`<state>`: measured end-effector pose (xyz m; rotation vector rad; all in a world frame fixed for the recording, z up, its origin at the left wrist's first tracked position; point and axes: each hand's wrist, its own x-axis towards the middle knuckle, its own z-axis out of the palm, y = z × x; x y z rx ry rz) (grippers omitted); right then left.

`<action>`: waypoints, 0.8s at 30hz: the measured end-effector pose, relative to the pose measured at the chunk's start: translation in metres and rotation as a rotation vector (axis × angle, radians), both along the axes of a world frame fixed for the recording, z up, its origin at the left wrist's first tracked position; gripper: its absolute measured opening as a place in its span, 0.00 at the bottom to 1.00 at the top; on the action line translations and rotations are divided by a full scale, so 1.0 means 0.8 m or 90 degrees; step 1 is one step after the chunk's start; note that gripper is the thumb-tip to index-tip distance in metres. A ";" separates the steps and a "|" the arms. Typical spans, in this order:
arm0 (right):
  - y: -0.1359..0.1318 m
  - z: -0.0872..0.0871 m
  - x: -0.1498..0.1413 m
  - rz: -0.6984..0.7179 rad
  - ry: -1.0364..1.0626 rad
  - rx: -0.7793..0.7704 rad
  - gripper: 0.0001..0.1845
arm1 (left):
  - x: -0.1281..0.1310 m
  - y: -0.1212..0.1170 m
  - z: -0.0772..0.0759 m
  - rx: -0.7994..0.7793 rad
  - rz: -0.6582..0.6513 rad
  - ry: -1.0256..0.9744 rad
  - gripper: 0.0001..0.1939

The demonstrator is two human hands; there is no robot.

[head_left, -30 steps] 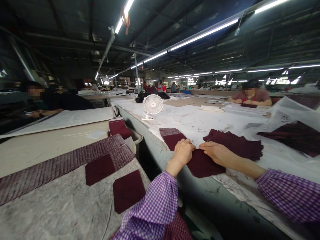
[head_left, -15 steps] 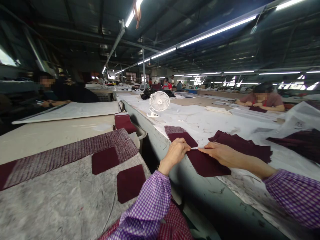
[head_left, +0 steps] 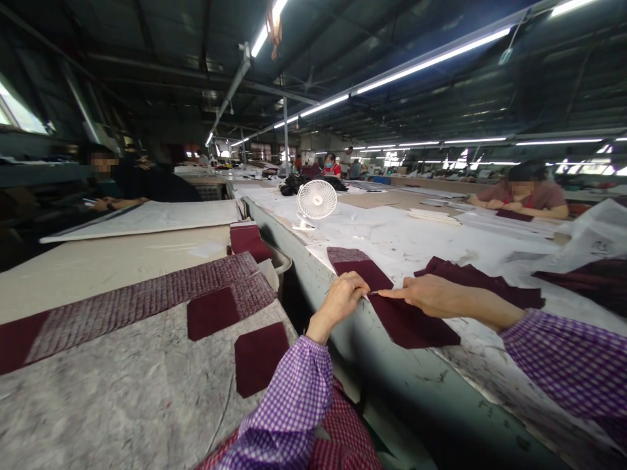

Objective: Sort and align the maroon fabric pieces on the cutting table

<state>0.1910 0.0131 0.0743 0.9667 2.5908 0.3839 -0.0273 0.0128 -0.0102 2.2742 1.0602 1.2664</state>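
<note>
A maroon cloth piece [head_left: 411, 323] with cut corners lies over the near edge of the white table. At its far end a thin white strip [head_left: 372, 293] shows between my hands. My left hand [head_left: 343, 297] is closed in a pinch on the strip's left end. From the right, my right hand [head_left: 431, 297] lays its stretched index finger at the strip's other end; its remaining fingers are loosely bent. Just beyond is another maroon piece [head_left: 365, 271] with a speckled end. A fanned stack of maroon cloth [head_left: 482, 281] lies behind my right hand.
A white clip fan [head_left: 317, 200] stands on the table [head_left: 372, 225]. On the left-hand table are a long speckled strip [head_left: 147, 303] and loose maroon pieces [head_left: 262, 359]. A dark gap [head_left: 289, 287] separates the tables. Co-workers sit at far left and right [head_left: 526, 192].
My right index finger has slid left toward my left fingertips, so less of the white strip shows between them. My left hand stays pinched. The view has shifted slightly.
</note>
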 end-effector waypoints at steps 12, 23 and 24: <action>-0.003 0.008 -0.011 0.049 -0.059 0.019 0.34 | 0.006 -0.002 -0.001 0.026 0.029 0.039 0.09; 0.003 -0.021 0.002 -0.040 0.182 -0.003 0.27 | 0.000 -0.006 0.003 0.045 0.110 0.109 0.06; 0.009 -0.019 0.009 -0.059 0.219 -0.071 0.26 | 0.000 -0.007 0.005 0.043 0.111 0.133 0.07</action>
